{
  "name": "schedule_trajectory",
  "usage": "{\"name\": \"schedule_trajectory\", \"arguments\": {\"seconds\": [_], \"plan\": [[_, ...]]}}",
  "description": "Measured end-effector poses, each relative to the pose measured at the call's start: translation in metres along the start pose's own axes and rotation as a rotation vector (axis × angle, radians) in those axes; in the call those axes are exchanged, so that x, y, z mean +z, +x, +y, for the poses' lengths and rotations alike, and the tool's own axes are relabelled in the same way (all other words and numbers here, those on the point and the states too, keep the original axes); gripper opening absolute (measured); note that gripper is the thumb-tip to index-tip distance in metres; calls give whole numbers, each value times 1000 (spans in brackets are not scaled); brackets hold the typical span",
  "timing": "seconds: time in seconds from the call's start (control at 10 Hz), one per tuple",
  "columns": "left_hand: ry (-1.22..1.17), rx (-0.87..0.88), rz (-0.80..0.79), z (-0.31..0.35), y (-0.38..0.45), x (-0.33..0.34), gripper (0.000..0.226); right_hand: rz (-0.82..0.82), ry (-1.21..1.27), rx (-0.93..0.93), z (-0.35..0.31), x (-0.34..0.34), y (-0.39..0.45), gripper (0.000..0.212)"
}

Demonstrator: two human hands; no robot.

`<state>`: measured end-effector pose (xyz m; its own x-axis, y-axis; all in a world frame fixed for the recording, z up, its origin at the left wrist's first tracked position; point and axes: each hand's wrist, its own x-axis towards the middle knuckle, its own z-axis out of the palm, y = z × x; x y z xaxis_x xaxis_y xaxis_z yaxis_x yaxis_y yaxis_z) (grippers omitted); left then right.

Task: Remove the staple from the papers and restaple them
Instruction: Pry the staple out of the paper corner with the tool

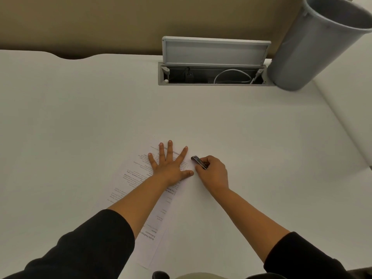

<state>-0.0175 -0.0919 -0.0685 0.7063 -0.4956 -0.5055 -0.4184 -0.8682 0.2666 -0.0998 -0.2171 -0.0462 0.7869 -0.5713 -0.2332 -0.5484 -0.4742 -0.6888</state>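
Two hands are out over the white desk [80, 117], both in dark sleeves pushed up the forearm. The papers [141, 198] lie flat on the desk, angled, printed text upside down from this view. The left hand [171, 168] is spread flat on the far end of the papers, fingers straight and splayed, pressing them down, so that grip is fully open. Just beside its thumb, the right hand [213, 174] has its fingers curled round a small dark metal tool [199, 162], its tip poking out near the papers' far right corner; can't tell exactly what tool it is. Farther back there's a cable box [211, 83] sunk into the desk with its lid [215, 51] flipped up, and inside you can see a looped white cable [231, 75] and a dark plug. At the far right stands a grey bin [314, 53]; what's in it doesn't show.
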Motion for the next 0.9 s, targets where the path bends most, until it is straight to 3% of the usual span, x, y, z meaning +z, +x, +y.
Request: {"name": "schedule_trajectory", "arguments": {"seconds": [0.2, 0.5, 0.7, 0.9], "plan": [[12, -2, 2, 1, 1, -1, 86, 25, 65, 55, -5, 2, 4, 8], [28, -18, -17, 1, 1, -1, 86, 38, 425, 303, -7, 10, -2, 21], [16, -12, -29, -1, 1, -2, 88, 161, 759, 506, -7, -12, 6, 8], [-4, -10, -30, -1, 1, -2, 88, 110, 695, 425, 6, -19, 1, 20]]}}
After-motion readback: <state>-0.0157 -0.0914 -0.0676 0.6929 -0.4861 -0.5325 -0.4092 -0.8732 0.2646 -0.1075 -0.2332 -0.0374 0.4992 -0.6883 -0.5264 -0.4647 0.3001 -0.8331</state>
